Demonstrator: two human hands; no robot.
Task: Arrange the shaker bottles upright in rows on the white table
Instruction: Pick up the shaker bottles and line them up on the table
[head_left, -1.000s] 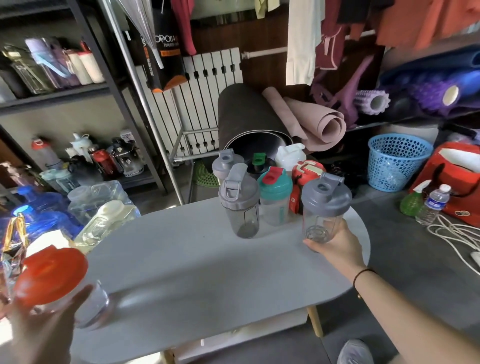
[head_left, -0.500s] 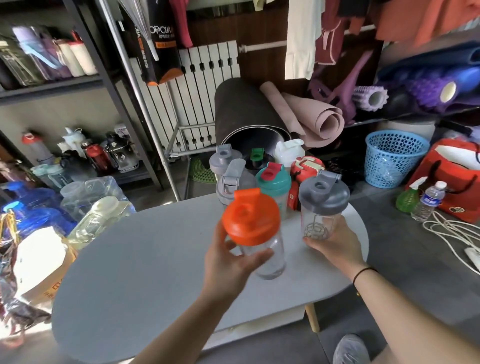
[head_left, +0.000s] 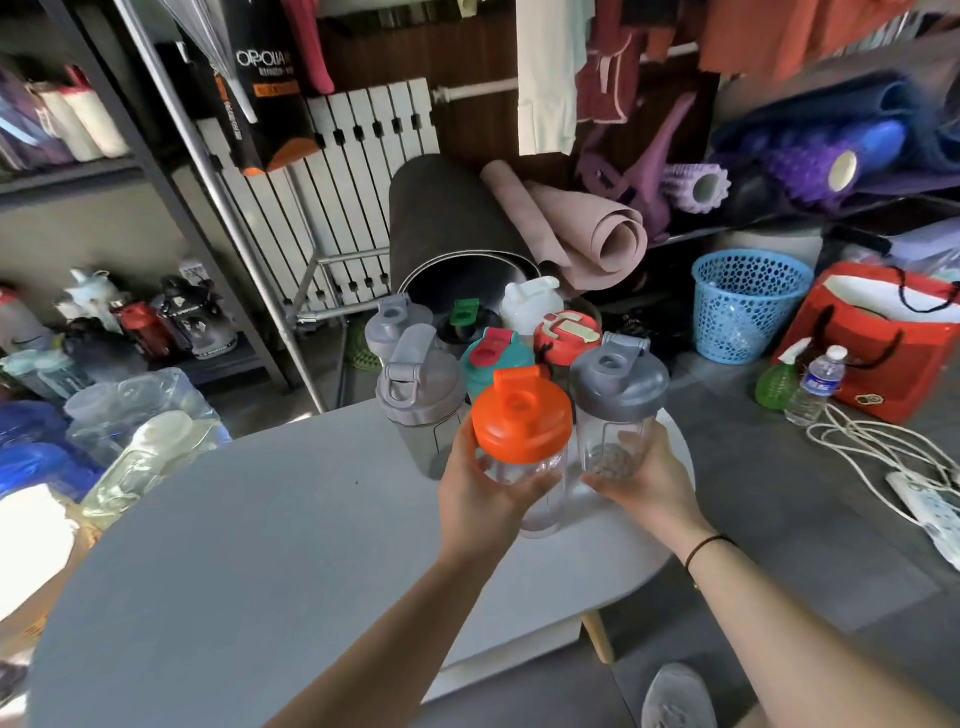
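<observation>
Gripping the orange-lidded shaker bottle (head_left: 521, 447) upright in the left hand (head_left: 480, 491), fingers wrapping its clear body, low over the far end of the white table (head_left: 249, 561); cupping the grey-lidded bottle (head_left: 618, 410) (just beside it) with the right hand (head_left: 647, 486), close behind them standing other bottles (head_left: 498, 353).

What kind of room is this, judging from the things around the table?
Probably a storeroom or stockroom for sports goods. Rolled yoga mats lean against the wall, foam rollers lie on a shelf, and metal shelving on the left holds many more bottles.
</observation>
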